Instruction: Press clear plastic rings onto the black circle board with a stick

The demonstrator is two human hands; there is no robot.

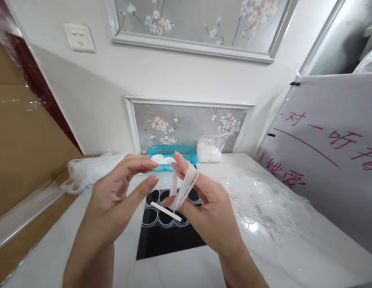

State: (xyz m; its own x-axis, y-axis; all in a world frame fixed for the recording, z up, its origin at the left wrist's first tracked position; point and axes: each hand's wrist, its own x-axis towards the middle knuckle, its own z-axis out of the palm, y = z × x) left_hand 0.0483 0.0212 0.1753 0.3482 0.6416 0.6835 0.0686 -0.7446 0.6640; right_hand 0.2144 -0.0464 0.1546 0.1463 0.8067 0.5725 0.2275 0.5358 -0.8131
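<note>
My right hand (208, 204) has white elastic-looking loops (186, 188) stretched around its fingers and thumb, which are spread apart. To its left, my left hand (116, 196) is raised with thumb and fingers apart and nothing between them. A narrow white strip (165, 211) lies below the loops, over a clear tray with round wells (149, 216). The tray rests on a black sheet (170, 242) on the white marbled table (179, 272). My right hand hides part of the tray.
Behind stand a blue basket (172, 150) with white rolls and a bag of white material (210, 150). Clear rings (264, 204) are scattered right; bundled clear loops (89, 170) lie left. A cardboard box (23, 120) borders the left, a whiteboard (330, 160) the right.
</note>
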